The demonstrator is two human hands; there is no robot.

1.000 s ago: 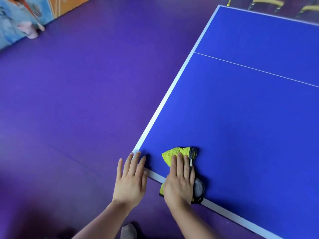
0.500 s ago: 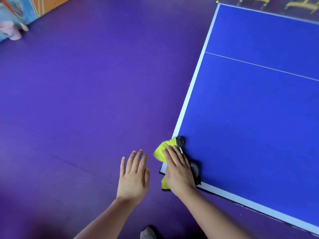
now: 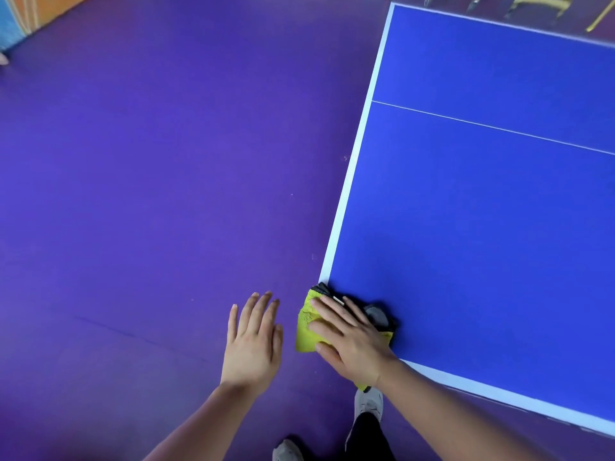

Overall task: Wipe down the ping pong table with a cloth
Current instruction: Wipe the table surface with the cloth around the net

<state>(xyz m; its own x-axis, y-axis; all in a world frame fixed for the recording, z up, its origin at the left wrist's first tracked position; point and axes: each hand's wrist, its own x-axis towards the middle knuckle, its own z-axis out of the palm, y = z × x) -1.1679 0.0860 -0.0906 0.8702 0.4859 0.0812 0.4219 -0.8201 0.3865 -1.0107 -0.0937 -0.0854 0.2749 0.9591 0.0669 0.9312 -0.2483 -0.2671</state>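
1. While the right hand [image 3: 349, 341] lies flat on the cloth [image 3: 307, 331], its fingers are straight and spread. It presses palm down and grips nothing.
2. Cloth: yellow-green with a dark grey part, bunched up. It sits on the near-left corner of the ping pong table [image 3: 482, 244], around 6 o'clock from where I stand. The yellow part hangs past the corner on its 9 o'clock side.
3. Left hand [image 3: 253, 344]: released, fingers straight, holding nothing. It is off the table, over the floor [image 3: 166, 194], just beside the cloth at its 9 o'clock and not touching it.
4. Table: blue top with a white border, filling 1 to 4 o'clock. A thin white line [image 3: 492, 128] crosses it at 2 o'clock.
5. Floor: purple.
6. Grey shoes at 6 o'clock: one [image 3: 369, 402] just under the right wrist, the other [image 3: 288, 452] at the bottom edge.
7. Yellow chair frames [image 3: 539, 1] stand past the far edge at 1 o'clock.
8. A coloured panel [image 3: 20, 15] is at 11 o'clock.
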